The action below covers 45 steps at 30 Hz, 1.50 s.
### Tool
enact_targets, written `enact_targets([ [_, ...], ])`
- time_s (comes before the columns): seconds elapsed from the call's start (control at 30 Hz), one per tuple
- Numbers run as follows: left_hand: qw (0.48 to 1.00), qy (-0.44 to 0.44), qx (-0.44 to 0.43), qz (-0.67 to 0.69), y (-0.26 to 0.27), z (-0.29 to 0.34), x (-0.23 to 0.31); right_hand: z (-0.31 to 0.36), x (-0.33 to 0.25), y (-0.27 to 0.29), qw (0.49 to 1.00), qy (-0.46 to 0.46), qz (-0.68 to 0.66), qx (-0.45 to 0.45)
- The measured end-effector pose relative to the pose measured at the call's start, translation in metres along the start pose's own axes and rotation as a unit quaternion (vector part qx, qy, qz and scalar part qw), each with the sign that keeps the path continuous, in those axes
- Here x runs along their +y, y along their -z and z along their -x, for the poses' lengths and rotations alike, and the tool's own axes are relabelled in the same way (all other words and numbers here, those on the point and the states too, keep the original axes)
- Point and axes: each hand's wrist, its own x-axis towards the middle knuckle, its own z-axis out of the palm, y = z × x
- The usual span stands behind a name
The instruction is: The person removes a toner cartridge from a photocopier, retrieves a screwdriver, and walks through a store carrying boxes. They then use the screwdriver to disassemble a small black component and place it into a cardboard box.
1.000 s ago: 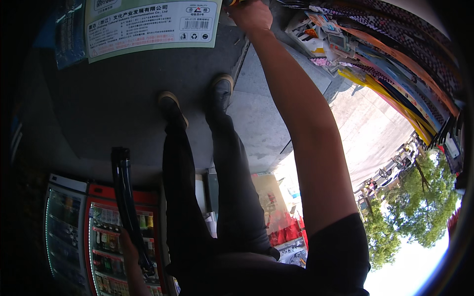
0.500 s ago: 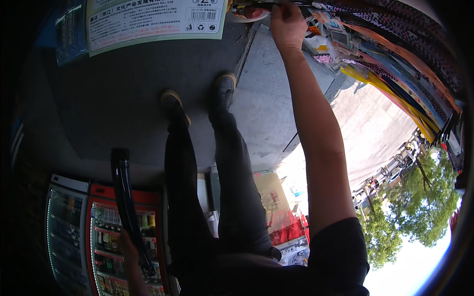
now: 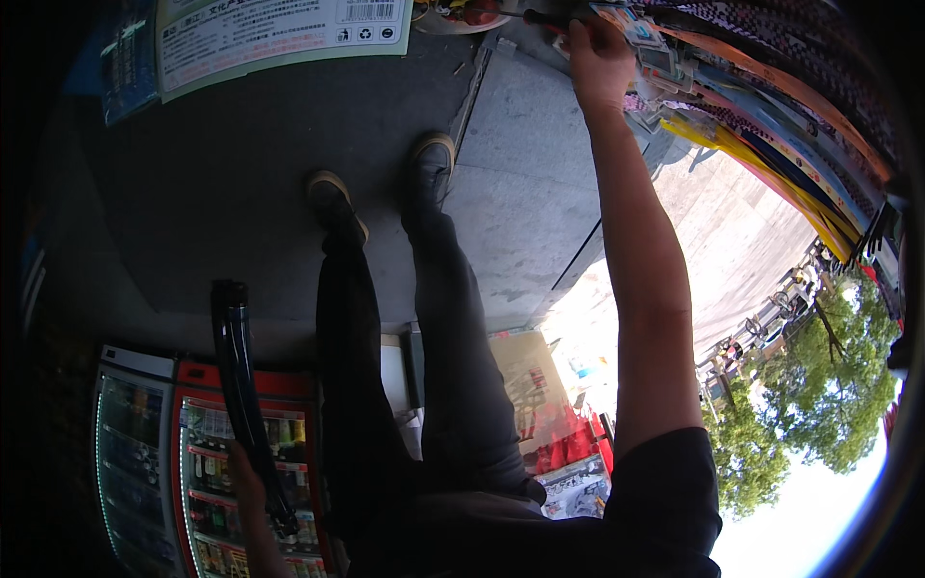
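My right hand (image 3: 602, 60) is stretched far forward at the top right, its fingers closed on a thin tool with a dark handle (image 3: 546, 18). The tool's narrow end points left toward a pale round dish (image 3: 461, 26) holding something red (image 3: 480, 12); whether they touch cannot be told. At the lower left, my left hand (image 3: 248, 496) is closed around a long, glossy black tube (image 3: 236, 352), which stands upright with a slight bend. Most of the left fingers are hidden in shadow.
A large printed sheet (image 3: 279, 48) hangs into the upper left. Hanging strips and packaged goods (image 3: 771, 116) crowd the right. Lit drink coolers (image 3: 246, 385) stand at the lower left. My shoes (image 3: 429, 173) are on grey paving (image 3: 530, 193); trees (image 3: 819, 385) show at the right.
My right hand has moved right and slightly nearer, drawing the dark-handled tool away from the dish. My left hand still holds the black tube in nearly the same place.
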Motion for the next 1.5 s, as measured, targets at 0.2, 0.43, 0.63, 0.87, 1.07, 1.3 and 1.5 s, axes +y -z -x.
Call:
enact_targets([
  [0.2, 1.0, -0.008, 0.015, 0.001, -0.005, -0.003, -0.003, -0.007, -0.013, -0.054, 0.963, 0.16, 0.201, -0.074],
  [0.43, 0.997, 0.01, 0.046, -0.054, -0.004, -0.001, -0.007, -0.015, -0.02, -0.102, 0.941, 0.072, 0.3, -0.136],
  [0.63, 0.999, -0.001, 0.001, -0.045, 0.003, -0.005, -0.016, -0.027, -0.042, -0.113, 0.928, 0.189, 0.31, -0.087],
  [0.87, 0.998, -0.019, 0.03, -0.05, -0.005, -0.007, -0.019, -0.05, -0.053, -0.126, 0.935, 0.001, 0.309, -0.176],
  [1.07, 0.995, 0.083, 0.025, -0.047, -0.01, -0.001, 0.003, -0.052, -0.05, -0.141, 0.927, -0.145, 0.287, -0.194],
  [1.3, 0.999, 0.037, 0.026, -0.014, -0.014, 0.005, 0.004, -0.053, -0.054, -0.116, 0.92, -0.067, 0.337, -0.19],
  [1.5, 1.0, -0.01, -0.02, 0.017, -0.001, 0.0, -0.014, -0.004, -0.066, -0.046, 0.968, 0.122, 0.207, 0.073],
])
